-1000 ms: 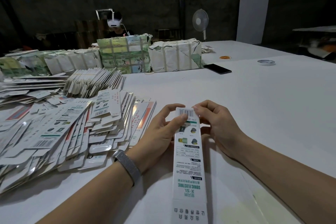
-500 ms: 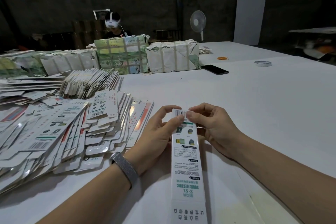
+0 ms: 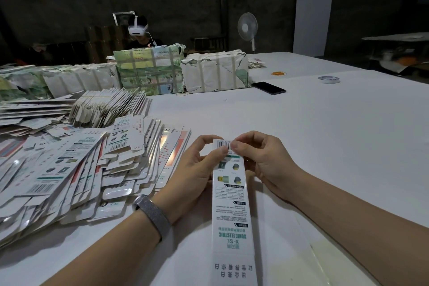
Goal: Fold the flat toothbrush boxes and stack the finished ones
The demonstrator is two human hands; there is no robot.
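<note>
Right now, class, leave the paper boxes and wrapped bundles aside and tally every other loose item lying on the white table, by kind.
Black phone: 1
Roll of white tape: 1
Small orange ring-shaped item, too small to identify: 1
Total: 3

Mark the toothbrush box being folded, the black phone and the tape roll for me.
toothbrush box (image 3: pixel 232 195): head view, middle of its printed face.
black phone (image 3: pixel 268 88): head view, centre of its dark screen.
tape roll (image 3: pixel 329 79): head view, near rim of the ring.
</note>
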